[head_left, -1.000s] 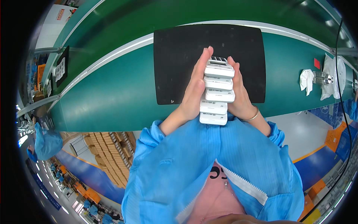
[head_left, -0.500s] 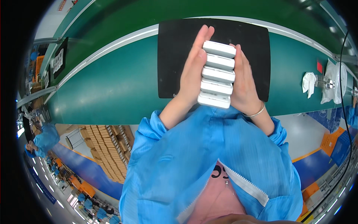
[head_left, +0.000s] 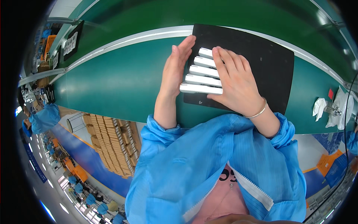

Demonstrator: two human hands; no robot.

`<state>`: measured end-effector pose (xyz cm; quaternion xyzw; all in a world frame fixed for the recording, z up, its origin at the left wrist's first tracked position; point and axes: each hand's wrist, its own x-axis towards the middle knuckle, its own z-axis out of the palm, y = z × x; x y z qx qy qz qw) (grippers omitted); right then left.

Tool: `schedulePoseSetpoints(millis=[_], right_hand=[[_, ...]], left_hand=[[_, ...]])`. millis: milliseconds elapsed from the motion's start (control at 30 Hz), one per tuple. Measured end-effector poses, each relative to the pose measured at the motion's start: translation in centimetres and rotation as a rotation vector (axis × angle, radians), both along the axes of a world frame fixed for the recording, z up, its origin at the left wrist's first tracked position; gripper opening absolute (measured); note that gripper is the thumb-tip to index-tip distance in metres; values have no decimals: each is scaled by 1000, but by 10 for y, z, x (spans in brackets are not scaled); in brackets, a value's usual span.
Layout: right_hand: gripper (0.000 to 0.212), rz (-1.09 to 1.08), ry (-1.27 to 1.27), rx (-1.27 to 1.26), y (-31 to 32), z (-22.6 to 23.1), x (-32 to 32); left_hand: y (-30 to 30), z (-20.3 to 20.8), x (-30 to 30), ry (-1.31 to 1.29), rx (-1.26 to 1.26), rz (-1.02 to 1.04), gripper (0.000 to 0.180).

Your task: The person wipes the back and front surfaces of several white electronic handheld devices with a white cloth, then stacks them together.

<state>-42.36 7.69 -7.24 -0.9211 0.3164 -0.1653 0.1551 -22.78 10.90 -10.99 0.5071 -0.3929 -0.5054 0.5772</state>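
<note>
Several slim white rectangular blocks [head_left: 201,89] lie in a slanting row with narrow gaps, over the left part of a black mat [head_left: 272,63]. What the blocks are, I cannot make out. My right hand [head_left: 239,83] rests across their right ends, fingers stretched out and palm down, hiding those ends. Upright at the row's left side stands my left hand [head_left: 173,71], its fingers extended and holding nothing. It is close to the nearest block; whether it touches that one, I cannot tell.
The mat lies on a green work table [head_left: 123,78] with a pale rail [head_left: 149,35] behind. On the right are a white cloth [head_left: 319,108], a clear plastic bag [head_left: 340,110] and a dark cable [head_left: 347,142]. Stacked brown cartons [head_left: 108,143] stand beyond the table's near edge.
The blocks went from a stack pressed between both palms to a row at the mat. My right hand moved on top of them; my left drew away leftward. The whole view shifted.
</note>
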Motion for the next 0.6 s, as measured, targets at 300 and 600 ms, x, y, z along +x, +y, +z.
schedulePoseSetpoints(millis=[300, 600], right_hand=[[133, -24, -283, 300, -3, -42, -48], [118, -73, -434, 352, 1, -34, -56]], left_hand=[[-6, 13, -30, 147, 119, -116, 99], [-6, 7, -13, 318, -85, 41, 90]])
